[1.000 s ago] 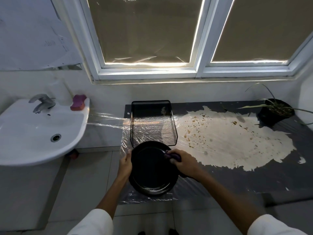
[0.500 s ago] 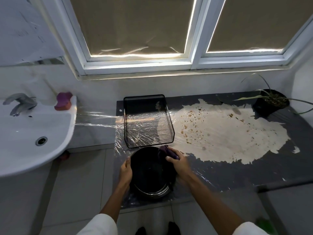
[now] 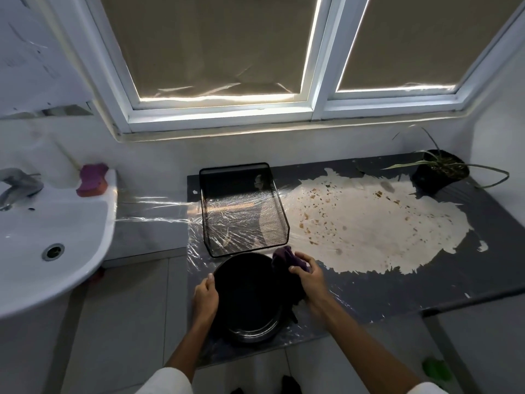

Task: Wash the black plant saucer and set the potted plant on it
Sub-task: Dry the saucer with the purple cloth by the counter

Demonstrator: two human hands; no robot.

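The round black plant saucer (image 3: 247, 297) lies at the near left corner of the dark counter (image 3: 369, 294). My left hand (image 3: 205, 298) grips its left rim, thumb over the edge. My right hand (image 3: 309, 278) holds a dark purple cloth (image 3: 285, 258) pressed on the saucer's upper right rim. The potted plant (image 3: 439, 170), in a black pot with long thin leaves, stands at the far right corner of the counter, well away from both hands.
A black mesh tray (image 3: 244, 209) sits just behind the saucer on crinkled plastic film. A big pale stain (image 3: 369, 223) covers the counter's middle. A white sink (image 3: 42, 231) with a tap (image 3: 17, 184) and a pink sponge (image 3: 92, 179) is at the left.
My right hand with the cloth has slid from the saucer's right side up along the rim to its upper right. My left hand stays on the left rim. The view has shifted.
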